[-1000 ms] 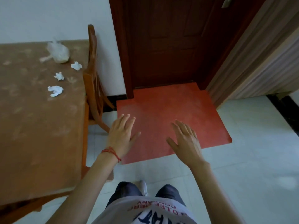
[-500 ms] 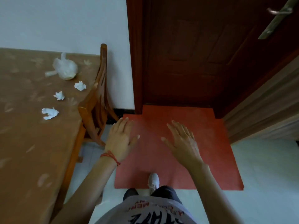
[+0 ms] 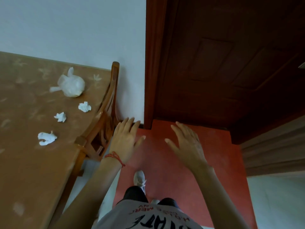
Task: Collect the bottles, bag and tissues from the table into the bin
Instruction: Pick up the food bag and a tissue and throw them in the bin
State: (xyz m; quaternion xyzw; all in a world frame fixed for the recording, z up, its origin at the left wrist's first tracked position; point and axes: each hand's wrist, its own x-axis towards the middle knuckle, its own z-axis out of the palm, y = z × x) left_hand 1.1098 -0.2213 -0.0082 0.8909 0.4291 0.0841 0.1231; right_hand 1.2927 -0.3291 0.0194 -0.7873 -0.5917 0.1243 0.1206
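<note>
A knotted clear plastic bag (image 3: 71, 86) lies on the brown table (image 3: 29, 162) near its far right corner. Three crumpled white tissues lie in a line below it: one (image 3: 84, 106), a second (image 3: 60, 117) and a third (image 3: 46, 138). My left hand (image 3: 126, 139), with a red string at the wrist, is held out flat over the floor, to the right of the table. My right hand (image 3: 188, 144) is spread flat beside it over the red mat. Both hands hold nothing. No bottles and no bin are in view.
A wooden chair (image 3: 102, 123) is pushed in at the table's right end, between the table and my left hand. A dark wooden door (image 3: 222, 71) stands ahead, with a red mat (image 3: 173, 182) under my feet. White wall lies behind the table.
The view has tilted up and moved closer to the door and table end; the bag and tissues now look nearer. Both hands stay flat and empty, raised slightly toward the door.
</note>
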